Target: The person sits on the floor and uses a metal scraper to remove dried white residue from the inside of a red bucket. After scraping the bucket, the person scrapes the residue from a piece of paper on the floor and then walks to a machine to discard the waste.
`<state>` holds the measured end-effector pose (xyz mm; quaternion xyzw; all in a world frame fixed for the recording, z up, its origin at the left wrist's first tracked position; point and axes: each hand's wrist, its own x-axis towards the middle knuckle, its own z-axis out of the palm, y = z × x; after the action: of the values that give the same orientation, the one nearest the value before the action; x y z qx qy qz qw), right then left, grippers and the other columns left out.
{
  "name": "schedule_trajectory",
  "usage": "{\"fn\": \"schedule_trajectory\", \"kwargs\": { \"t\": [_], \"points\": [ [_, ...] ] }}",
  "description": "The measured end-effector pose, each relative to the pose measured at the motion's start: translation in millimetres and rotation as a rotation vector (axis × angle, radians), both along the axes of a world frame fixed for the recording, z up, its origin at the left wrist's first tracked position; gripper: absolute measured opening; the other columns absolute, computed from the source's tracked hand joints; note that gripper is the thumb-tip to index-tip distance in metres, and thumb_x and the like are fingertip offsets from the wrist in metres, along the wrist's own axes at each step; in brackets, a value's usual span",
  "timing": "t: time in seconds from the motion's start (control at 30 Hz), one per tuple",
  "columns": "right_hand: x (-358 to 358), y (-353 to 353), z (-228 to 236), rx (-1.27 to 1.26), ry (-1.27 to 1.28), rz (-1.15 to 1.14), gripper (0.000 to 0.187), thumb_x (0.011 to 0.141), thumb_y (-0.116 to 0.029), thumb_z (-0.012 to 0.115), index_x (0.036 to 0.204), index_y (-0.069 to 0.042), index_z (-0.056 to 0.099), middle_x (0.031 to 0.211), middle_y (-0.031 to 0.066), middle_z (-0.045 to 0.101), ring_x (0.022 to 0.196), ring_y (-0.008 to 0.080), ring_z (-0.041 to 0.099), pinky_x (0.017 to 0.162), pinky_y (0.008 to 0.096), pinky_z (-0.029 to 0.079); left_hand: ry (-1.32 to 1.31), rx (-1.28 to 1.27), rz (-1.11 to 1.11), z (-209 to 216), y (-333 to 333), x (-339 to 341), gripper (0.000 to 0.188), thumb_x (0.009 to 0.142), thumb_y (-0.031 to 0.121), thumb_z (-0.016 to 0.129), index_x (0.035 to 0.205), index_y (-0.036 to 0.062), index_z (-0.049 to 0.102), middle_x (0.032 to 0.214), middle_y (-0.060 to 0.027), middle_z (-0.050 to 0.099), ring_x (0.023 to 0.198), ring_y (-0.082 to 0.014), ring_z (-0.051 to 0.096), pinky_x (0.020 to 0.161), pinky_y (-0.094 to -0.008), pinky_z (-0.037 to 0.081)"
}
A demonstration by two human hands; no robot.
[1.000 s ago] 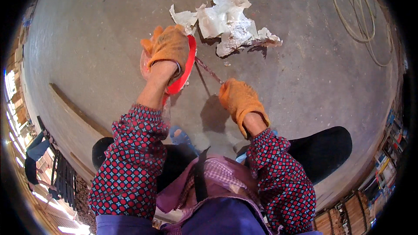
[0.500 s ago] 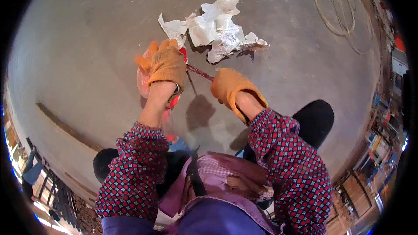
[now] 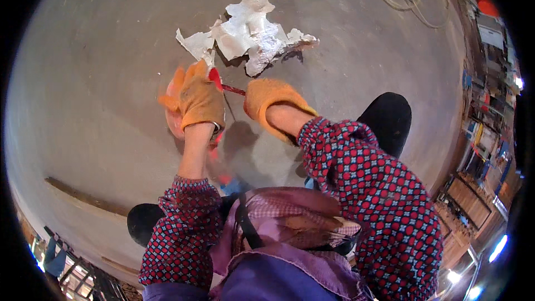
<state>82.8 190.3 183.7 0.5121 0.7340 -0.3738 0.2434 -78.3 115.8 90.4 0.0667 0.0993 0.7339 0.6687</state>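
My left hand [image 3: 199,99], in an orange work glove, is pressed against a pinkish-red, partly see-through rounded object [image 3: 171,112] and grips it; most of it is hidden under the glove. A bright red part [image 3: 215,78] of it shows beside the fingers. My right hand [image 3: 274,105], gloved alike, is closed round a thin dark-red rod-like tool [image 3: 233,90]. This tool reaches left to the red part, and its far end is hidden there. Just beyond my left fingers lie crumpled, torn white sheet-like pieces [image 3: 245,30] on the floor.
A pale hose [image 3: 412,5] lies coiled on the grey floor [image 3: 111,95] at the far right. On the left is a long wooden strip [image 3: 83,195]. My dark shoes [image 3: 388,122] flank the work. Assorted goods and a wooden panel [image 3: 473,203] line the right edge.
My right hand has come closer to my left, so less of the rod-like tool shows between them. The whole view has shifted; the white pieces and hose appear further up and left.
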Motion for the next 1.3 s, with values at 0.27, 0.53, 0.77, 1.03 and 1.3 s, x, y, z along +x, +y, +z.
{"fn": "schedule_trajectory", "kwargs": {
  "t": [0.27, 0.53, 0.77, 1.03, 1.3],
  "points": [
    [-4, -15, 6, -0.171, -0.140, -0.181, 0.025, 0.082, -0.023, 0.061, 0.095, -0.006, 0.074, 0.103, 0.0201, 0.069, 0.097, 0.0392, 0.066, 0.082, 0.0468, 0.051, 0.141, -0.444, 0.309, 39, -23, 24, 0.062, 0.098, 0.047, 0.031, 0.138, 0.0007, 0.038, 0.140, -0.0131, 0.046, 0.126, -0.0274, 0.046, 0.107, -0.0440, 0.034],
    [18, -10, -25, -0.521, -0.050, -0.203, 0.023, 0.079, -0.019, 0.064, 0.091, -0.002, 0.074, 0.087, 0.0197, 0.071, 0.078, 0.0327, 0.070, 0.070, 0.0462, 0.053, 0.363, -0.543, 0.378, 41, -32, 31, 0.054, 0.093, 0.038, 0.038, 0.133, 0.0024, 0.044, 0.134, -0.0119, 0.051, 0.122, -0.0262, 0.050, 0.104, -0.0417, 0.036],
    [-18, -14, 17, 0.029, -0.079, 0.097, 0.020, 0.080, -0.019, 0.063, 0.092, -0.008, 0.075, 0.097, 0.0161, 0.072, 0.091, 0.0318, 0.070, 0.072, 0.0459, 0.054, 0.713, -0.501, 0.138, 44, -54, 23, 0.046, 0.089, 0.030, 0.045, 0.128, 0.0059, 0.051, 0.129, -0.0103, 0.056, 0.119, -0.0257, 0.053, 0.101, -0.0400, 0.038],
    [14, -22, -11, 0.015, 0.072, 0.035, 0.024, 0.079, -0.020, 0.060, 0.088, -0.001, 0.072, 0.090, 0.0207, 0.070, 0.084, 0.0367, 0.069, 0.072, 0.0469, 0.053, 2.047, -0.338, 0.096, 36, -35, 3, 0.040, 0.084, 0.021, 0.053, 0.123, 0.0098, 0.058, 0.123, -0.0085, 0.061, 0.116, -0.0252, 0.057, 0.097, -0.0380, 0.041],
    [62, -33, -23, -0.009, 0.130, -0.273, 0.028, 0.083, -0.022, 0.053, 0.085, -0.001, 0.070, 0.087, 0.0239, 0.068, 0.084, 0.0422, 0.066, 0.077, 0.0483, 0.051, 2.429, -0.603, 0.031, 51, -4, 9, 0.039, 0.077, 0.008, 0.061, 0.112, 0.0229, 0.065, 0.113, -0.0005, 0.066, 0.110, -0.0225, 0.060, 0.087, -0.0368, 0.042]
  ]
}}
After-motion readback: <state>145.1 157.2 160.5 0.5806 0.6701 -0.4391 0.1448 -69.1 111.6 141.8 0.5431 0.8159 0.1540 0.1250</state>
